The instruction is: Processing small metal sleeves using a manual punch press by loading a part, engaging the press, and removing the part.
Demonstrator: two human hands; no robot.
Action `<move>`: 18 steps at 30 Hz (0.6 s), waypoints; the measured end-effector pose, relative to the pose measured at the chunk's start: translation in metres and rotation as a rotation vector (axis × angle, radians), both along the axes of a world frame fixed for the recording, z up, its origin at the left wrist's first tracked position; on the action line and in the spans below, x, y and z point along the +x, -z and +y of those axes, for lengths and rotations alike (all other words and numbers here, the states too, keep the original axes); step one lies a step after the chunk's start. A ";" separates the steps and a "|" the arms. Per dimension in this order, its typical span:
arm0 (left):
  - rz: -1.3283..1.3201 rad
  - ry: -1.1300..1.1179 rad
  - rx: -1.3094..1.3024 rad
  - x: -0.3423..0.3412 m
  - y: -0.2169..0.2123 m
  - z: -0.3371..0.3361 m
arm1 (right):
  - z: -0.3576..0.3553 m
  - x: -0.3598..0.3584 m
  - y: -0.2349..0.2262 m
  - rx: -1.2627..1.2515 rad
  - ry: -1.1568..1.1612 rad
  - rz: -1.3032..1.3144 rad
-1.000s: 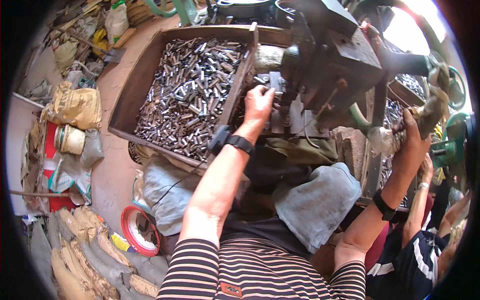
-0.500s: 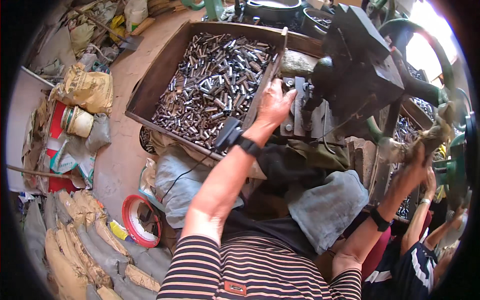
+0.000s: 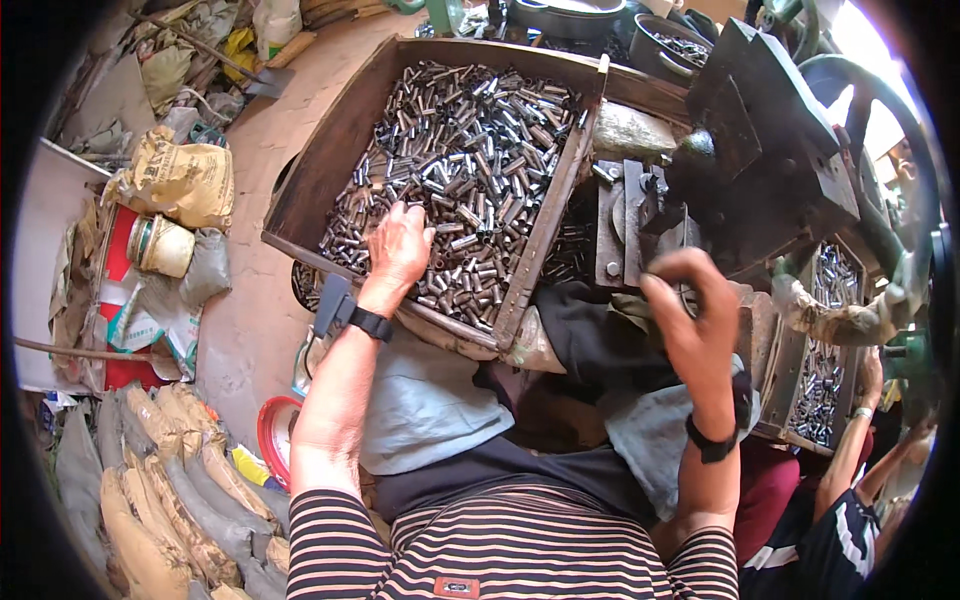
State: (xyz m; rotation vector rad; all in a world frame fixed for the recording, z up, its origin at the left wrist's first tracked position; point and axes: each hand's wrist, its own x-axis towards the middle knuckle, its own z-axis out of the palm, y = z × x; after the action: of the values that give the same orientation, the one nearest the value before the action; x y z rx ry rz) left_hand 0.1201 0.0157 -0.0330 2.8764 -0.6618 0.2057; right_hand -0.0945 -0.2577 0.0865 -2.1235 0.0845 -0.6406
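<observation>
My left hand (image 3: 400, 248) reaches over the near left part of a wooden box (image 3: 315, 195), its slightly bent fingers apart on a heap of short metal tubes (image 3: 470, 160). None is visibly lifted in it. My right hand (image 3: 700, 315) is raised just in front of a dark metal press (image 3: 765, 150), beside its die block (image 3: 622, 225). Its thumb and forefinger curl together in a pinch. Whatever may be between these fingertips is too small to tell. The press's wheel-like handle (image 3: 925, 160), with wrapped cloth (image 3: 835, 312), stands right of that hand.
A second box of metal tubes (image 3: 825, 385) stands at the right, next to another person's arm (image 3: 850, 435). Tubs (image 3: 670, 45) sit behind the press. Sacks (image 3: 150, 490) lie at the lower left, near a red-rimmed bucket (image 3: 275, 435). Grey cloths (image 3: 430, 400) cover my lap.
My left hand has moved from the die block left onto the tubes in the box. My right hand has left the wrapped handle and come left to the die block. The view has shifted slightly.
</observation>
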 end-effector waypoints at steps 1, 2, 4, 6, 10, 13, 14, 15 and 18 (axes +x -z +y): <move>-0.005 0.000 -0.015 -0.003 0.000 0.001 | 0.007 0.017 0.005 0.004 -0.034 0.057; -0.024 0.021 -0.030 -0.002 0.001 0.000 | 0.010 0.033 0.015 -0.008 -0.049 0.047; -0.002 0.017 -0.062 -0.002 0.001 0.002 | 0.017 0.064 0.033 -0.022 -0.041 0.101; 0.029 0.046 -0.123 -0.002 0.000 0.003 | 0.026 0.094 0.053 -0.105 -0.090 0.072; 0.213 0.169 -0.593 -0.006 -0.010 0.008 | 0.054 0.143 0.085 -0.315 -0.092 0.014; 0.563 0.088 -0.906 -0.015 -0.007 0.014 | 0.069 0.169 0.100 -0.393 -0.047 0.010; 0.664 0.038 -0.970 -0.022 -0.014 0.013 | 0.074 0.174 0.103 -0.441 -0.043 0.049; 0.710 -0.002 -1.013 -0.024 -0.013 0.015 | 0.079 0.179 0.106 -0.465 -0.045 0.084; 0.668 0.021 -1.022 -0.029 -0.006 0.014 | 0.091 0.189 0.112 -0.506 -0.038 0.120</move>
State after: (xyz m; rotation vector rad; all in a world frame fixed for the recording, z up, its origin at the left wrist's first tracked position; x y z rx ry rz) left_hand 0.0915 0.0300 -0.0273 1.7750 -0.3009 -0.3254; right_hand 0.0948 -0.1671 -0.0258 -2.6438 -0.0594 -0.5508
